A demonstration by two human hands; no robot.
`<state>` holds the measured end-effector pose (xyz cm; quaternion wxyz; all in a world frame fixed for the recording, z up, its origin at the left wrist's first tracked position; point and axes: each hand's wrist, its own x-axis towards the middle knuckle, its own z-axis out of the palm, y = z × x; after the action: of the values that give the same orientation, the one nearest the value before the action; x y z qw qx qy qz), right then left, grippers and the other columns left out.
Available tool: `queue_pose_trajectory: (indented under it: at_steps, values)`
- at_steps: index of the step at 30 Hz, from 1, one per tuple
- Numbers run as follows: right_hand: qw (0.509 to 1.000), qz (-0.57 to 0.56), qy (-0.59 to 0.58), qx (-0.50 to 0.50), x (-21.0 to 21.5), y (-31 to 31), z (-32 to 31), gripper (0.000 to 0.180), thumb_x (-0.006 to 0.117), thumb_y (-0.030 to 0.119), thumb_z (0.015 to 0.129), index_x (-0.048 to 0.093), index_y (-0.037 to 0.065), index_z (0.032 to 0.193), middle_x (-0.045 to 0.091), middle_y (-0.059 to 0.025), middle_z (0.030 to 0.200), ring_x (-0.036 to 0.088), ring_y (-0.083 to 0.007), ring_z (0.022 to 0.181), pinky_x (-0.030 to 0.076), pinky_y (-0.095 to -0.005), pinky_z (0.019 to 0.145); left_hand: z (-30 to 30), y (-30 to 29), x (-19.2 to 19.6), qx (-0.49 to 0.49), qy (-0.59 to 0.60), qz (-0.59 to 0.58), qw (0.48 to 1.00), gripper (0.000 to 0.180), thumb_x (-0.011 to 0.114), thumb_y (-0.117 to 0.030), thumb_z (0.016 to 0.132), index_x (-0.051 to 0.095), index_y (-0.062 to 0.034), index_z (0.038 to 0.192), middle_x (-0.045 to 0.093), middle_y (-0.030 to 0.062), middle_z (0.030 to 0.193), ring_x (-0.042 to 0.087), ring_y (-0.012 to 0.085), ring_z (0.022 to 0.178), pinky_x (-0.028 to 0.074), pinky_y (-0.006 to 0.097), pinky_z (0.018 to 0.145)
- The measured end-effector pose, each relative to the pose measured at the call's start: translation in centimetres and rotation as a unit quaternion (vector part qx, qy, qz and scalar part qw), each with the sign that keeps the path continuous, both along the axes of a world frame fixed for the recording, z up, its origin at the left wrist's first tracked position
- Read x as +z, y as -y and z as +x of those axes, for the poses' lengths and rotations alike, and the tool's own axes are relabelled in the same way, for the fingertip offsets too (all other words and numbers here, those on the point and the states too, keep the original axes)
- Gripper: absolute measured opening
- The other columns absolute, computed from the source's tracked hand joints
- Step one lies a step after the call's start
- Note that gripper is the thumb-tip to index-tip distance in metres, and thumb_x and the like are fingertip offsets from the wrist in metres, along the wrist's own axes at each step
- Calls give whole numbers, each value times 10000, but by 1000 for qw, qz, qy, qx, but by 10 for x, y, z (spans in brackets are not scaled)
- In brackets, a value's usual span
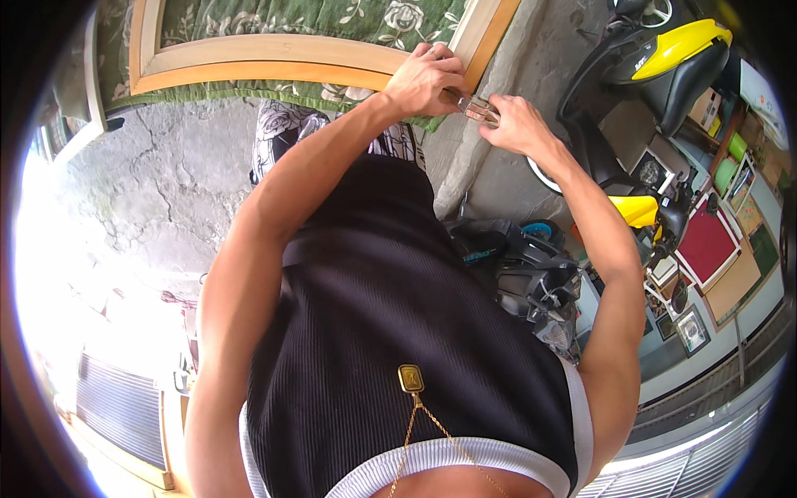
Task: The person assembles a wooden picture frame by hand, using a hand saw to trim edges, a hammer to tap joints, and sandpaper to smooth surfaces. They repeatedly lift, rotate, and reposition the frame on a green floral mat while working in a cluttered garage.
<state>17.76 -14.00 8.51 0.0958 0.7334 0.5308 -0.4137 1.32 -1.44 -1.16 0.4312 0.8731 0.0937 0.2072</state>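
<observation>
Running along the upper edge, a wooden frame (274, 51) shows smooth, straight-grained bars, pale on the inner face and warm orange on the outer edge, meeting in squared corners. Quilted-looking green cloth (249, 18), patterned with pale flowers and leaves, fills its opening and hangs out below it in a rumpled hem. Under that spreads a grey concrete floor (170, 158), cracked and blotchy. A small, narrow metallic tool (479, 110), shiny with a reddish-brown patch, sits just outside the frame's near right corner, between the two hands.

The left hand (425, 80) lies over that corner, its fingers bent and bunched on the wood and its thumb side against the near end of the tool; whether it grips the tool or only steadies it, I cannot tell. The right hand (519, 126) is partly closed, pinching the tool's other end between thumb and curled fingers.

Finely ribbed black fabric makes up the person's top (374, 274), trimmed in white ribbing, with a rectangular gold pendant (411, 378) on a thin chain.
</observation>
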Motion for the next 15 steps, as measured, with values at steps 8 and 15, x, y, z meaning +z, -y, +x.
queue_pose_trajectory:
  at_steps: [8,15]
  values:
    - [1000,9,10,-20,-20,7,-4,343,681,274,712,609,2,908,655,-249,876,641,-419,855,519,-486,756,1,-3,3,-28,-17,18,999,267,763,-200,537,712,-214,799,579,-66,895,525,188,986,410,359,823]
    - [997,27,-54,-47,27,6,7,359,721,259,696,595,-16,889,642,-249,848,625,-429,832,500,-452,743,-3,-6,14,5,4,-19,1000,421,826,-349,573,710,-199,949,586,-28,1003,511,232,1032,411,403,904]
